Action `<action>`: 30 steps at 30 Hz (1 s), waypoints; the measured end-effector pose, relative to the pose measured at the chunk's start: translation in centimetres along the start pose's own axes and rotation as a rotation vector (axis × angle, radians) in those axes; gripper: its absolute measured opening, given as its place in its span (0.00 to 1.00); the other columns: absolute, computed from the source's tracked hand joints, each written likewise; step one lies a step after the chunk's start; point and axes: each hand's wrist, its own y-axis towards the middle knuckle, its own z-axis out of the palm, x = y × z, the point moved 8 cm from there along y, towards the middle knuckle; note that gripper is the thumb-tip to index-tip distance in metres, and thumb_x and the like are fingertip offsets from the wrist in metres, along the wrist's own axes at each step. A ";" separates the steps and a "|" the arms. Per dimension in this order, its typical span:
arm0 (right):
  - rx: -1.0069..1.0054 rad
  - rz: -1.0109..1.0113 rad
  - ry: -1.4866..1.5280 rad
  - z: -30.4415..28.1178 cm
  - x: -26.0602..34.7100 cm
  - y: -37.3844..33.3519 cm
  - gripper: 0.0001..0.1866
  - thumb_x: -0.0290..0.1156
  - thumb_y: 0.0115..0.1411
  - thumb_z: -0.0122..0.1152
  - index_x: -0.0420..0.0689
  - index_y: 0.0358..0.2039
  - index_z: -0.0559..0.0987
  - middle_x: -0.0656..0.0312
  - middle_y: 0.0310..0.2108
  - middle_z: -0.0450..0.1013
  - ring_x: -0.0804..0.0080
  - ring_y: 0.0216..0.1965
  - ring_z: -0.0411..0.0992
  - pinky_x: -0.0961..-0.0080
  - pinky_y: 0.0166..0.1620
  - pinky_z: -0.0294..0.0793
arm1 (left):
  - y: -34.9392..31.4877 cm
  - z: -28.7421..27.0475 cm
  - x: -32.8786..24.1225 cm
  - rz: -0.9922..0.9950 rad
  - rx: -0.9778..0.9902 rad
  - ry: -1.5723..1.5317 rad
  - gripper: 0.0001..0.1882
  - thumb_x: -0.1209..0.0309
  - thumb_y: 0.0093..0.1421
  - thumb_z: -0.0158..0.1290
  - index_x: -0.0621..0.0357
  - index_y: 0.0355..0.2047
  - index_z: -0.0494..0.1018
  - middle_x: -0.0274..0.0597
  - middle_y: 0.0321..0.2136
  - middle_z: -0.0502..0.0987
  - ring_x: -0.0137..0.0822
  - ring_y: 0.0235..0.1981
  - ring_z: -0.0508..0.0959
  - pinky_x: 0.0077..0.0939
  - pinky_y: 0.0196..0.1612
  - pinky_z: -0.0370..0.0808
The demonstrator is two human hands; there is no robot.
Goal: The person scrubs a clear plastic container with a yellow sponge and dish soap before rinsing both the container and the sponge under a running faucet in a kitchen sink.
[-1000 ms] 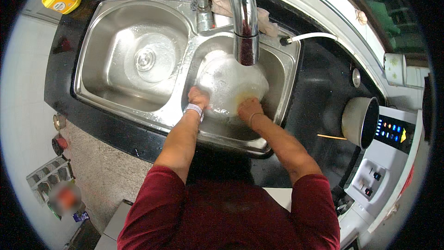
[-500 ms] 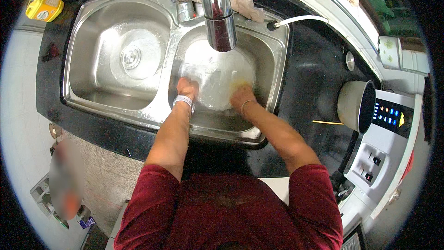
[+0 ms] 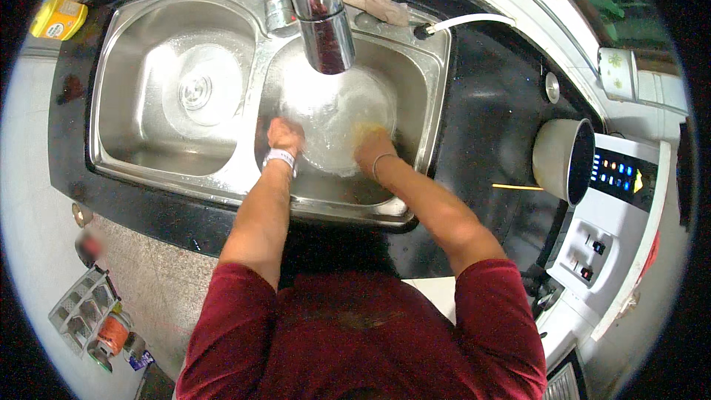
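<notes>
A large, round, shiny metal disc (image 3: 326,122) lies wet in the right basin (image 3: 415,89) of the steel sink; whether it is a lid, a tray or a plate I cannot tell. My left hand (image 3: 286,135) grips the disc's left edge, fingers curled and partly hidden. A yellow sponge (image 3: 367,130), blurred, sits under my right hand (image 3: 375,152), which presses it against the disc's right part. Above the basin hangs the chrome faucet (image 3: 326,44).
The left basin (image 3: 122,115) has a round drain. A yellow container (image 3: 59,18) stands at the far left, a crumpled cloth (image 3: 374,0) behind the faucet. On the right are a metal pot (image 3: 555,159), a thin yellow stick (image 3: 515,187) and a white hose (image 3: 474,21).
The whole scene has shifted slightly left and up in the view. Both hands keep about the same places on the disc, and the sponge stays under the right one.
</notes>
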 end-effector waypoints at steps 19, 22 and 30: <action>0.075 0.063 0.527 0.0 5.3 1.3 0.15 0.28 0.57 0.48 0.43 0.39 0.81 0.47 0.41 0.76 0.52 0.44 0.75 0.58 0.49 0.71 | -6.6 -2.6 -2.2 -0.382 -0.107 -0.325 0.21 0.74 0.48 0.55 0.69 0.43 0.69 0.66 0.41 0.76 0.55 0.48 0.77 0.39 0.53 0.72; 0.088 -0.020 0.706 -1.1 4.7 0.3 0.15 0.28 0.58 0.46 0.42 0.42 0.79 0.49 0.41 0.76 0.52 0.43 0.75 0.60 0.49 0.72 | -4.6 -4.6 -3.2 -0.200 0.072 -0.266 0.16 0.76 0.49 0.55 0.73 0.39 0.71 0.67 0.38 0.77 0.53 0.45 0.78 0.40 0.50 0.74; 0.051 0.065 0.292 -0.4 1.3 -0.1 0.11 0.24 0.54 0.52 0.43 0.35 0.82 0.51 0.39 0.78 0.53 0.41 0.76 0.64 0.45 0.75 | -3.1 -4.9 -3.7 -0.086 -0.020 -0.149 0.11 0.76 0.50 0.53 0.69 0.33 0.76 0.61 0.36 0.79 0.55 0.43 0.79 0.40 0.48 0.75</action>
